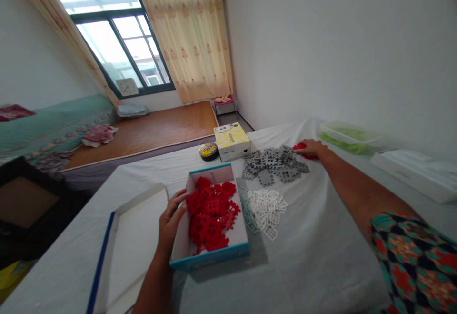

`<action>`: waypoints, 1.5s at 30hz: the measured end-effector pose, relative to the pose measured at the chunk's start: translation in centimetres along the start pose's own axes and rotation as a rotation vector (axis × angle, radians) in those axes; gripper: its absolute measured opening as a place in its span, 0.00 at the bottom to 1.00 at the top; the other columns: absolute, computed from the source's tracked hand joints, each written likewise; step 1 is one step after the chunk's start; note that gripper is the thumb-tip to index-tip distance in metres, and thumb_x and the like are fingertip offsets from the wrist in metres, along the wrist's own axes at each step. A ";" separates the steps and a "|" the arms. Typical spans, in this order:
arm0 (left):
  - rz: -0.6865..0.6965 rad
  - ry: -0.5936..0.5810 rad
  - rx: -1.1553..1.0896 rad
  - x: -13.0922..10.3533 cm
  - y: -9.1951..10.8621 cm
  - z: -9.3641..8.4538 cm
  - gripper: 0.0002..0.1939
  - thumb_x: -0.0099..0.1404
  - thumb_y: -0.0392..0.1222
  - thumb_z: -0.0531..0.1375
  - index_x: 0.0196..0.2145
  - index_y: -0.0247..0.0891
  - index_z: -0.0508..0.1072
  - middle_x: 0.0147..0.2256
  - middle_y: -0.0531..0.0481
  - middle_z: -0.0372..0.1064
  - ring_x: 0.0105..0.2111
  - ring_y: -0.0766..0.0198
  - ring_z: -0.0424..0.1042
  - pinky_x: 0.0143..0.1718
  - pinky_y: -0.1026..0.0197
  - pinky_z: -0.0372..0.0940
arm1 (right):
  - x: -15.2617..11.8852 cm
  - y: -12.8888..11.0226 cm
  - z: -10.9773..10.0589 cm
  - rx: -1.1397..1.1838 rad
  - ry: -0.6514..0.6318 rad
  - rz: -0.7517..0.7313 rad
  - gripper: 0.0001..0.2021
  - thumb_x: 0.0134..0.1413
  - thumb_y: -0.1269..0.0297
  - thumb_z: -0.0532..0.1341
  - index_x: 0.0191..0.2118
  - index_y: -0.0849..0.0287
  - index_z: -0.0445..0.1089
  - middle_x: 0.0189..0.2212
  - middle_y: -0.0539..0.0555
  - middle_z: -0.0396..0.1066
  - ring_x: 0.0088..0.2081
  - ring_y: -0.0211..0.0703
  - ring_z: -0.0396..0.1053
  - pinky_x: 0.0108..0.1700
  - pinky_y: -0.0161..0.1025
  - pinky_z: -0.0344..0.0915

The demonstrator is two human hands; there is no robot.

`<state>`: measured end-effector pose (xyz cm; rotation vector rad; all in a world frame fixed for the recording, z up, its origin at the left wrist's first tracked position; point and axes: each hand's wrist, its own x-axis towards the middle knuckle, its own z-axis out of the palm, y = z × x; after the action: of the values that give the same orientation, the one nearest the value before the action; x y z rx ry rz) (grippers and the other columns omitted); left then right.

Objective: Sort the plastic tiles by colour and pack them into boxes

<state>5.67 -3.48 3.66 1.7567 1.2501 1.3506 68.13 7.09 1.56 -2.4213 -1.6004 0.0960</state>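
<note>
Red pieces (212, 207) seem mostly in box (221, 255); red handful (299, 146) outside, two o'clock, under right hand (313, 148); cannot tell if fingers clamp. Left hand (172, 213): fingers apart, touching nine-o'clock wall. Outside too: grey pieces (271, 159), two o'clock; white pieces (273, 207), three.

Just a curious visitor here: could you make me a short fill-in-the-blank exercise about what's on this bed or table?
1. The open box touched by the left hand holds pieces coloured ____.
2. The large pile beside the right hand is ____.
3. In the see-through tub, the contents look ____.

Missing words: red; gray; green.
</note>
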 end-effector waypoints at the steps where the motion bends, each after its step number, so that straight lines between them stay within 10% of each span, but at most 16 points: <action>1: 0.001 0.000 -0.001 0.0 0.0 0.0 0.18 0.59 0.51 0.60 0.43 0.40 0.77 0.54 0.44 0.68 0.59 0.50 0.62 0.62 0.50 0.54 | -0.3 0.0 0.1 -0.009 -0.017 -0.003 0.36 0.41 0.38 0.64 0.54 0.54 0.70 0.55 0.66 0.65 0.52 0.67 0.63 0.50 0.60 0.58; 12: 0.018 0.017 0.004 0.1 -0.1 0.3 0.19 0.58 0.51 0.59 0.43 0.39 0.77 0.54 0.43 0.69 0.59 0.51 0.63 0.62 0.50 0.54 | -5.1 0.5 0.7 0.017 0.153 0.005 0.36 0.43 0.42 0.65 0.58 0.52 0.62 0.50 0.62 0.61 0.45 0.54 0.68 0.45 0.44 0.64; 28: 0.043 0.042 -0.058 0.3 -0.3 1.1 0.19 0.56 0.50 0.58 0.42 0.38 0.77 0.53 0.43 0.69 0.57 0.51 0.64 0.62 0.49 0.54 | -9.5 0.3 -4.3 0.404 0.077 0.144 0.30 0.34 0.57 0.72 0.47 0.63 0.68 0.39 0.62 0.73 0.35 0.48 0.72 0.34 0.41 0.69; 36: 0.031 0.040 -0.037 0.0 0.6 1.4 0.18 0.57 0.48 0.56 0.41 0.39 0.77 0.53 0.44 0.70 0.57 0.53 0.65 0.62 0.49 0.54 | -16.3 -17.2 -11.8 0.904 -0.167 -0.395 0.33 0.37 0.52 0.73 0.51 0.56 0.64 0.39 0.56 0.73 0.33 0.42 0.70 0.32 0.39 0.70; 41: 0.021 0.059 -0.045 -0.4 1.1 1.3 0.18 0.57 0.47 0.56 0.41 0.38 0.77 0.53 0.43 0.69 0.57 0.53 0.65 0.62 0.49 0.54 | -22.8 -28.7 -9.1 0.981 -0.314 -0.662 0.31 0.43 0.49 0.70 0.52 0.54 0.64 0.46 0.56 0.72 0.43 0.48 0.71 0.45 0.47 0.70; 45: 0.041 0.057 -0.068 -0.4 1.2 1.3 0.17 0.57 0.46 0.56 0.41 0.37 0.77 0.52 0.42 0.70 0.56 0.53 0.65 0.62 0.49 0.55 | -24.1 -31.3 -6.5 0.777 -0.256 -0.865 0.33 0.45 0.47 0.69 0.57 0.54 0.64 0.57 0.59 0.65 0.59 0.54 0.61 0.58 0.54 0.59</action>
<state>7.27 -4.22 4.09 1.7170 1.1898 1.4585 31.58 -4.26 13.28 -1.0761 -2.0544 0.7236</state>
